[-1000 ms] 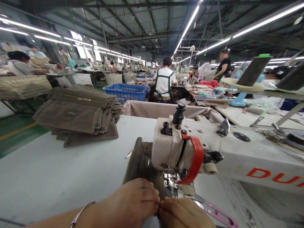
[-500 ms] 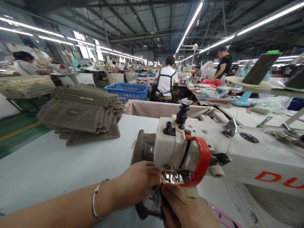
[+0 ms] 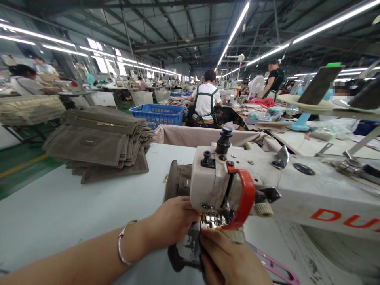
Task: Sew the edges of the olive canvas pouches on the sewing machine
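A white sewing machine (image 3: pixel 209 182) with a red finger guard (image 3: pixel 247 194) stands before me. Beneath its head lies an olive-brown fabric piece (image 3: pixel 181 178) with a small label and a gold zipper pull, partly hidden by the machine. My left hand (image 3: pixel 172 221), a bracelet on its wrist, pinches the fabric piece just left of the presser foot (image 3: pixel 210 219). Close to the front of the foot, my right hand (image 3: pixel 228 257) has its fingers pressed together on dark fabric along the edge. Its thumb is mostly hidden.
A stack of olive-brown fabric pieces (image 3: pixel 97 138) lies at the table's left. Behind the machine are a pink cloth-lined bin (image 3: pixel 181 134), a blue basket (image 3: pixel 158 114) and a seated co-worker (image 3: pixel 206 99). A pink-handled tool (image 3: pixel 279 267) lies right of my right hand.
The whole view has shifted slightly to the left. Both hands stay beside the presser foot, and the fabric under the machine has barely moved.
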A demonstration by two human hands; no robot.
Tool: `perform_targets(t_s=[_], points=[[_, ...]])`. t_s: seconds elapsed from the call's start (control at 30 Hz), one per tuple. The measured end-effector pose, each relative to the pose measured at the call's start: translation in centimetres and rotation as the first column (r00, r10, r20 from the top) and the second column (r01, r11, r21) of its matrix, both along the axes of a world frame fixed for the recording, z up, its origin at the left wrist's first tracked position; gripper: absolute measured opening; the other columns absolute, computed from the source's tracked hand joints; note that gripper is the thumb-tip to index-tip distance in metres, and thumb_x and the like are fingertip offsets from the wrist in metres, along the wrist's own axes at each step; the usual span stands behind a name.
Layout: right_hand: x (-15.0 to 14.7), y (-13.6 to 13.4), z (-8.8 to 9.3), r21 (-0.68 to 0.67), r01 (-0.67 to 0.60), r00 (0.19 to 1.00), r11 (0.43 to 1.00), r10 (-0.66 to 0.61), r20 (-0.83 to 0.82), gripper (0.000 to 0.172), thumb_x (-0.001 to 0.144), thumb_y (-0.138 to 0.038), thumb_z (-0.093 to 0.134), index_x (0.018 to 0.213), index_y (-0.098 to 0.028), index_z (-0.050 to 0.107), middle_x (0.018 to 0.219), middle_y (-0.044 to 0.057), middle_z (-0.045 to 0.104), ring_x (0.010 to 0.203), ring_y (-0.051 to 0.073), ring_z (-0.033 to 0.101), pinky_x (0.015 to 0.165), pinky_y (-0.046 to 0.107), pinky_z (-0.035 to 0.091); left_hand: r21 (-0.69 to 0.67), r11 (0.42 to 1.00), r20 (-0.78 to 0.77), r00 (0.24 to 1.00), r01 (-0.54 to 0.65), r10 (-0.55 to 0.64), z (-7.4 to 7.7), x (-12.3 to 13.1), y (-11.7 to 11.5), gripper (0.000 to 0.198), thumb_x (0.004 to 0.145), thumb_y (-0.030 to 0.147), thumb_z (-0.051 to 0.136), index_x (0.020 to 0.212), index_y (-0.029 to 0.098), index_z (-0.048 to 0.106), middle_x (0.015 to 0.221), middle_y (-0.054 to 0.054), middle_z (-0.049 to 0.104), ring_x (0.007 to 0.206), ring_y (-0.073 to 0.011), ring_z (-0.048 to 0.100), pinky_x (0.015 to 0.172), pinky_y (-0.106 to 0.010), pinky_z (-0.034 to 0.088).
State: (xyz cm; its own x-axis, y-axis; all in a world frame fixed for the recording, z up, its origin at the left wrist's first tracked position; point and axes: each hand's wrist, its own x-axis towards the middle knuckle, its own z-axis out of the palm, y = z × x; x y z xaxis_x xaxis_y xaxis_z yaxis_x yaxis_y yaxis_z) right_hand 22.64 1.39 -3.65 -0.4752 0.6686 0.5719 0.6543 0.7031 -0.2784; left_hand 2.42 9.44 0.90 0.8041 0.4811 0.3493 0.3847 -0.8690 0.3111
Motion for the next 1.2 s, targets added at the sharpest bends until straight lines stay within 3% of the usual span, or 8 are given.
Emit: perform_targets(t_s=[0.3,0.53,0.67,0.8,0.9,1.0,1.1,1.2], points=[[-0.4,-0.1,1.7,-0.064,-0.004,1.000,0.998,0.005,0.013,0.029,0.081,-0.009,0.050,0.105,-0.017,0.066,0.104,0.008,0.070,0.091,0.024,0.066,0.081,0.035,0.058,0.002,1.000,-0.033,0.999,-0.007,0.007,0.1,0.0,0.3,0.020,0.084,0.003,0.054,0.078,0.018,0.065,0.089,-0.001,0.071,0.091,-0.0187,0.066,0.094,-0.029,0.048],[-0.2,-0.7,2.7,-0.162,-0.018,1.000,0.987,0.017,-0.008,0.031,0.083,-0.009,0.048,0.107,-0.014,0.066,0.105,0.009,0.069,0.093,0.025,0.065,0.084,0.039,0.057,-0.016,0.979,-0.164,0.966,-0.204,0.199,0.3,0.9,-3.2,0.022,0.086,0.004,0.053,0.095,0.017,0.067,0.103,-0.005,0.070,0.104,-0.0211,0.063,0.101,-0.033,0.045],[-0.2,-0.7,2.9,-0.159,-0.050,0.999,0.986,0.045,-0.030,0.030,0.085,-0.008,0.046,0.107,-0.013,0.066,0.105,0.008,0.069,0.095,0.023,0.064,0.086,0.036,0.056,-0.081,0.954,-0.127,0.952,-0.289,0.278,0.3,0.5,-3.7,0.026,0.087,0.005,0.054,0.105,0.018,0.067,0.109,-0.006,0.069,0.106,-0.0211,0.061,0.100,-0.035,0.047],[0.4,-0.7,3.6,-0.191,-0.112,0.993,0.975,0.102,-0.060,0.028,0.085,-0.006,0.049,0.104,-0.016,0.067,0.106,0.005,0.070,0.100,0.021,0.063,0.091,0.035,0.052,-0.104,0.934,-0.156,0.933,-0.342,0.324,1.4,-1.3,-5.1,0.033,0.080,0.020,0.072,0.112,0.016,0.065,0.115,-0.010,0.065,0.109,-0.0283,0.057,0.099,-0.046,0.048],[1.2,-0.9,4.1,-0.243,-0.144,0.990,0.959,0.140,-0.033,0.023,0.083,-0.006,0.055,0.098,-0.020,0.067,0.104,0.001,0.071,0.098,0.020,0.063,0.090,0.036,0.051,-0.154,0.952,-0.208,0.951,-0.265,0.231,1.9,-2.3,-7.4,0.047,0.070,0.032,0.084,0.110,0.016,0.066,0.107,-0.008,0.065,0.096,-0.0270,0.061,0.088,-0.041,0.054],[1.8,-1.2,4.3,-0.288,-0.142,0.989,0.947,0.149,0.002,0.025,0.082,-0.007,0.058,0.100,-0.023,0.067,0.105,-0.001,0.070,0.092,0.019,0.063,0.085,0.036,0.050,-0.172,0.974,-0.149,0.981,-0.151,0.126,1.4,-2.4,-9.3,0.041,0.073,0.029,0.083,0.109,0.019,0.066,0.102,-0.004,0.065,0.090,-0.0206,0.062,0.086,-0.030,0.054],[2.0,-1.3,4.5,-0.303,-0.157,0.985,0.940,0.172,0.023,0.028,0.083,-0.008,0.060,0.103,-0.026,0.066,0.109,-0.002,0.069,0.094,0.019,0.062,0.083,0.036,0.049,-0.145,0.976,-0.068,0.986,-0.163,0.154,0.9,-2.2,-9.7,0.032,0.079,0.024,0.079,0.107,0.021,0.066,0.105,-0.002,0.065,0.095,-0.0175,0.061,0.090,-0.025,0.052],[2.1,-1.3,4.7,-0.335,-0.174,0.978,0.926,0.202,0.050,0.025,0.082,-0.009,0.061,0.098,-0.027,0.066,0.111,-0.004,0.067,0.097,0.019,0.061,0.084,0.037,0.047,-0.054,0.987,-0.035,0.988,-0.152,0.151,0.7,-1.9,-9.4,0.023,0.087,0.032,0.072,0.106,0.021,0.067,0.105,-0.001,0.066,0.099,-0.0184,0.060,0.093,-0.026,0.050]])
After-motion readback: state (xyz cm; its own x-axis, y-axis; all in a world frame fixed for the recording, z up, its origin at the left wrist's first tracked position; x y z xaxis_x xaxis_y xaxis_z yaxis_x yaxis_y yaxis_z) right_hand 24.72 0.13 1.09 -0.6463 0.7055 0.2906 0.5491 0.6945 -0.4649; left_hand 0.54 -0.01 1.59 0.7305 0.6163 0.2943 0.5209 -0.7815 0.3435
